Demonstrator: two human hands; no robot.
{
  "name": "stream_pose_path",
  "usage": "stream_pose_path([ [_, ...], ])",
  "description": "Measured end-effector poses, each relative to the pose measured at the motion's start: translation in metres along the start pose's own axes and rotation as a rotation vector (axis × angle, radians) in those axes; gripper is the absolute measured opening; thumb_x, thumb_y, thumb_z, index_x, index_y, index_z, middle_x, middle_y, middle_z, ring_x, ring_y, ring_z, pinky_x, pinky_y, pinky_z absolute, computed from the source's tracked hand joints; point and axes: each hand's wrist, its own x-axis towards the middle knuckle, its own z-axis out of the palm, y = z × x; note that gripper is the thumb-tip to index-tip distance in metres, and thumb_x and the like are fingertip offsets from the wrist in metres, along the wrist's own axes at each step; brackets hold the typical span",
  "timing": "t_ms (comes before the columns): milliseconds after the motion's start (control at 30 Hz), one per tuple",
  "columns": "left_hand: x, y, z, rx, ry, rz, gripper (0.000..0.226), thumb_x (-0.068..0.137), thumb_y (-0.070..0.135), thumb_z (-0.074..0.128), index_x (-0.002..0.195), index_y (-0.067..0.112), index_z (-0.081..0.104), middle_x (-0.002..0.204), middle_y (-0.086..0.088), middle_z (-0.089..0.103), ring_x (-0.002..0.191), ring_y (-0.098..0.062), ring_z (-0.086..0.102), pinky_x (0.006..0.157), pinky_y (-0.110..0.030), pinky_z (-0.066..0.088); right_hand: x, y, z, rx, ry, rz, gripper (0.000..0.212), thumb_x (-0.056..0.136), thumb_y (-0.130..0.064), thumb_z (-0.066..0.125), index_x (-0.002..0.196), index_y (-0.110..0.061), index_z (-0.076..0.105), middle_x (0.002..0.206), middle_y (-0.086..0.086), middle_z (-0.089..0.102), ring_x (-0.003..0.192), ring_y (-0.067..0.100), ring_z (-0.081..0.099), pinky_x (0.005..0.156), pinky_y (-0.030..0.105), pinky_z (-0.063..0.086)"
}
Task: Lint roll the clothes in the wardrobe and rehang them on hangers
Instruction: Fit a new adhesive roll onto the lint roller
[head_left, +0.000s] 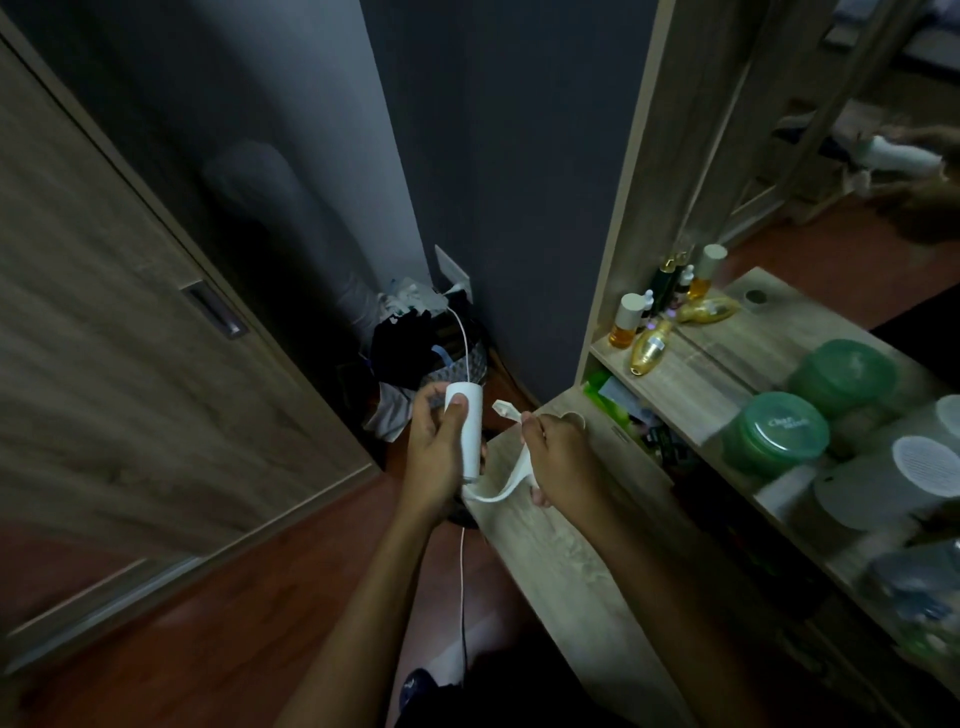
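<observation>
Wardrobe (130, 312) fills 9 o'clock, door shut; no clothes or hangers in view. Dresser (597, 571) runs from 3 to 5 o'clock, its shelf crowded with jars (774, 431) and bottles (631, 322). Clothes heap (415, 343) lies at centre, in the corner by the wall, with a white cable (464, 332) running down past it.

Left hand (441, 452) is wrapped around the roller (464, 431), thumb pressed on its face, at 6 o'clock of the heap. Right hand (561, 457), just beside at 3 o'clock, pinches a white strip (506, 478) that curls from the roller's lower end up to the fingers. Judged: peeling a used sheet.

Risks:
- Strip tears partway if pulled at a slant; a ragged edge stays on the roll.
- Loose adhesive tail folds onto itself or sticks to the fingers or dresser edge.
- Elbow swing near the shelf could knock bottles.
- Cable underfoot could snag.
</observation>
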Motion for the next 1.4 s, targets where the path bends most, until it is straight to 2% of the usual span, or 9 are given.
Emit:
stream_pose_path([
  [367, 0.01, -0.05, 0.022, -0.013, -0.037, -0.237, 0.03, 0.09, 0.036, 0.058, 0.114, 0.019, 0.048, 0.111, -0.034, 0.055, 0.059, -0.029, 0.056, 0.048, -0.031, 0.046, -0.006, 0.11, 0.014, 0.026, -0.043, 0.298, 0.041, 0.103, -0.033, 0.035, 0.096, 0.0, 0.059, 0.066, 0.011, 0.059, 0.055, 0.03, 0.062, 0.048, 0.03, 0.05],
  [433, 0.008, -0.06, 0.03, 0.002, -0.069, -0.266, 0.031, 0.092, 0.034, 0.058, 0.115, 0.017, 0.047, 0.112, -0.036, 0.055, 0.056, -0.029, 0.057, 0.046, -0.03, 0.045, -0.012, 0.127, 0.014, 0.042, -0.046, 0.384, 0.03, 0.1, -0.028, 0.05, 0.088, -0.002, 0.06, 0.065, 0.008, 0.058, 0.061, 0.032, 0.065, 0.052, 0.034, 0.055],
  [533, 0.003, -0.073, 0.04, 0.01, -0.116, -0.33, 0.02, 0.099, 0.028, 0.054, 0.115, 0.02, 0.047, 0.102, -0.03, 0.058, 0.053, -0.026, 0.057, 0.046, -0.029, 0.046, 0.0, 0.18, 0.019, -0.064, -0.045, 0.371, 0.037, 0.05, -0.01, 0.094, 0.076, -0.001, 0.071, 0.058, 0.012, 0.062, 0.045, 0.023, 0.06, 0.043, 0.024, 0.048],
  [567, 0.001, -0.077, 0.042, 0.016, -0.127, -0.353, 0.018, 0.099, 0.028, 0.054, 0.115, 0.021, 0.047, 0.1, -0.027, 0.059, 0.054, -0.026, 0.057, 0.047, -0.029, 0.046, -0.001, 0.187, 0.02, -0.113, -0.018, 0.374, 0.037, 0.051, -0.01, 0.093, 0.079, 0.0, 0.071, 0.061, 0.014, 0.065, 0.048, 0.023, 0.062, 0.045, 0.025, 0.049],
  [633, -0.001, -0.084, 0.047, 0.026, -0.151, -0.389, 0.021, 0.099, 0.028, 0.054, 0.117, 0.023, 0.046, 0.099, -0.024, 0.06, 0.055, -0.026, 0.058, 0.047, -0.029, 0.047, -0.007, 0.183, 0.014, -0.057, -0.032, 0.473, 0.022, 0.089, -0.018, 0.066, 0.099, 0.002, 0.066, 0.089, 0.02, 0.069, 0.078, 0.03, 0.067, 0.07, 0.035, 0.053],
  [733, -0.003, -0.09, 0.054, 0.046, -0.178, -0.433, 0.027, 0.098, 0.029, 0.054, 0.123, 0.022, 0.045, 0.099, -0.025, 0.062, 0.057, -0.026, 0.059, 0.047, -0.029, 0.047, -0.007, 0.19, 0.014, -0.088, 0.032, 0.429, 0.041, 0.104, -0.026, 0.034, 0.112, 0.005, 0.06, 0.11, 0.026, 0.063, 0.104, 0.036, 0.06, 0.088, 0.039, 0.044],
  [1067, -0.002, -0.101, 0.063, 0.101, -0.206, -0.522, 0.025, 0.096, 0.032, 0.057, 0.12, 0.029, 0.051, 0.113, -0.027, 0.064, 0.072, -0.03, 0.063, 0.049, -0.029, 0.05, 0.006, 0.223, 0.022, -0.433, 0.102, 0.332, 0.055, 0.098, -0.045, 0.026, 0.084, -0.01, 0.067, 0.078, 0.007, 0.066, 0.073, 0.02, 0.064, 0.066, 0.028, 0.047],
  [1200, 0.003, -0.111, 0.064, 0.138, -0.232, -0.553, 0.02, 0.095, 0.033, 0.059, 0.115, 0.033, 0.055, 0.115, -0.028, 0.062, 0.076, -0.031, 0.062, 0.053, -0.032, 0.051, 0.017, 0.198, 0.012, 0.001, 0.178, 0.28, 0.025, 0.099, -0.03, 0.049, 0.104, -0.014, 0.067, 0.094, -0.004, 0.066, 0.089, 0.01, 0.062, 0.076, 0.02, 0.044],
  [1400, 0.004, -0.119, 0.071, 0.186, -0.284, -0.596, 0.026, 0.095, 0.036, 0.059, 0.12, 0.031, 0.06, 0.113, -0.02, 0.062, 0.074, -0.027, 0.061, 0.053, -0.03, 0.05, 0.029, 0.147, -0.006, 0.644, -0.045, 0.32, 0.02, 0.094, -0.029, 0.063, 0.107, -0.018, 0.074, 0.097, 0.003, 0.076, 0.086, 0.012, 0.072, 0.073, 0.027, 0.058],
])
